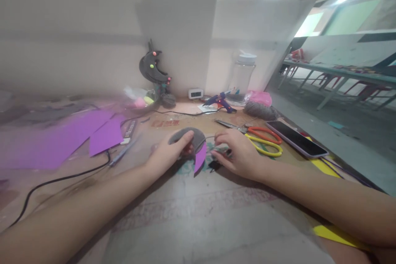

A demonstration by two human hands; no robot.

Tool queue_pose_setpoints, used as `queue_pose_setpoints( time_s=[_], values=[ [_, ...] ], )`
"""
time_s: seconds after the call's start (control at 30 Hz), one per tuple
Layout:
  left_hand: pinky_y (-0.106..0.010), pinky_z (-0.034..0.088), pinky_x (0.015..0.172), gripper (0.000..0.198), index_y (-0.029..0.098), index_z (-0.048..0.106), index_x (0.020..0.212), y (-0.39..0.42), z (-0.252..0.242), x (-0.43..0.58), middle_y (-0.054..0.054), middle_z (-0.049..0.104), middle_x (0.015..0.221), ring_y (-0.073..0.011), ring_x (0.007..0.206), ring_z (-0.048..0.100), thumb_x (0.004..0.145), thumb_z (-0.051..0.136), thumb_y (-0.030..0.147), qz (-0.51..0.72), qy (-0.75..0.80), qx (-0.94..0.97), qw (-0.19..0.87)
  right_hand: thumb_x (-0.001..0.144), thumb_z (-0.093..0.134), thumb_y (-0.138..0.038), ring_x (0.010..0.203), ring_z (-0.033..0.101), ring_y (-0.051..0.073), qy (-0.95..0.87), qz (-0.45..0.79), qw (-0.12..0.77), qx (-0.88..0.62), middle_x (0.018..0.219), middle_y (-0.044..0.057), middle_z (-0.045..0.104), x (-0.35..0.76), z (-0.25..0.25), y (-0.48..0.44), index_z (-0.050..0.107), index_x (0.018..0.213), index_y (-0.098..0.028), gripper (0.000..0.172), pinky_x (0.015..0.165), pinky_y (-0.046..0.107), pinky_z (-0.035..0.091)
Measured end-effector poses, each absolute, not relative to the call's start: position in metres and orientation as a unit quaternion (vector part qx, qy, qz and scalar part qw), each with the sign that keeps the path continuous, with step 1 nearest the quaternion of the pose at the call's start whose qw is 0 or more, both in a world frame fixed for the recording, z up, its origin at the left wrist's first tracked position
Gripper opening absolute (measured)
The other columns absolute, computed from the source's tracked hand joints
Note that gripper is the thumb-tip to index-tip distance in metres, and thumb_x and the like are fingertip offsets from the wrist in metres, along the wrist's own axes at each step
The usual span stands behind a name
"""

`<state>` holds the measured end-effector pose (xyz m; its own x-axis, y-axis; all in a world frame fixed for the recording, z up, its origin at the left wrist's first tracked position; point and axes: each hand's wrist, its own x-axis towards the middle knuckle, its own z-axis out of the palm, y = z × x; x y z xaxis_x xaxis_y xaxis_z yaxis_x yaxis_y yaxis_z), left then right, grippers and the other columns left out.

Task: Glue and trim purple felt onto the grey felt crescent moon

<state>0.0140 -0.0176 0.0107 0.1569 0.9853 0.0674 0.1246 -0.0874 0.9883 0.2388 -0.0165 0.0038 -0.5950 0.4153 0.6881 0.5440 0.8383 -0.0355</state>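
My left hand [168, 152] pinches a round grey felt piece [189, 136] at the middle of the table, thumb on top. A purple foam piece [200, 157] sticks out under the grey one. My right hand [236, 150] rests just to the right with curled fingers, touching a small dark bit [214, 165] near the grey piece. What the right fingers hold is too small to name.
Orange and yellow scissors [262, 138] and a phone [295, 138] lie right of my hands. Purple foam sheets [77, 136] and a black cable [62, 179] are at left. A blue glue gun [221, 101], a jar [243, 76], grey yarn [260, 110] and a dark crescent figure [153, 68] stand behind.
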Motion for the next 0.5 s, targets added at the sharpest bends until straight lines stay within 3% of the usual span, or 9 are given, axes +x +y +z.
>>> queue_pose_setpoints(
  time_s=[0.1, 0.23, 0.4, 0.5],
  values=[
    [-0.023, 0.043, 0.058, 0.031, 0.018, 0.063, 0.077, -0.013, 0.008, 0.013, 0.002, 0.062, 0.064, -0.0133, 0.059, 0.056, 0.080, 0.066, 0.049, 0.450, 0.461, 0.582, 0.496, 0.087, 0.067, -0.034, 0.105, 0.061, 0.027, -0.869, -0.021, 0.334, -0.364, 0.113, 0.014, 0.068, 0.240, 0.002, -0.010, 0.056, 0.119, -0.015, 0.039, 0.089, 0.041, 0.047],
    [-0.022, 0.044, 0.062, 0.025, 0.018, 0.065, 0.077, -0.011, 0.007, 0.011, 0.001, 0.063, 0.067, -0.0138, 0.064, 0.056, 0.080, 0.068, 0.043, 0.464, 0.463, 0.592, 0.469, 0.094, 0.056, -0.023, 0.082, 0.063, 0.020, -0.880, 0.043, 0.286, -0.378, 0.086, 0.005, 0.072, 0.243, 0.003, -0.004, 0.068, 0.101, -0.019, 0.014, 0.078, 0.035, 0.046],
    [-0.023, 0.045, 0.067, 0.023, 0.019, 0.065, 0.075, -0.009, 0.005, 0.010, 0.001, 0.066, 0.072, -0.0146, 0.069, 0.059, 0.080, 0.067, 0.042, 0.486, 0.481, 0.565, 0.462, 0.098, 0.047, -0.021, 0.069, 0.055, 0.016, -0.931, -0.045, 0.294, -0.211, 0.073, 0.004, 0.067, 0.242, 0.010, -0.019, 0.068, 0.096, -0.017, 0.021, 0.069, 0.030, 0.041],
    [-0.023, 0.044, 0.065, 0.028, 0.019, 0.063, 0.070, -0.008, 0.007, 0.011, 0.001, 0.063, 0.068, -0.0147, 0.066, 0.057, 0.081, 0.066, 0.044, 0.481, 0.485, 0.568, 0.459, 0.099, 0.048, -0.038, 0.072, 0.054, 0.018, -0.961, -0.105, 0.232, -0.107, 0.073, 0.005, 0.066, 0.241, 0.017, -0.029, 0.067, 0.097, -0.014, 0.030, 0.077, 0.035, 0.043]
  ],
)
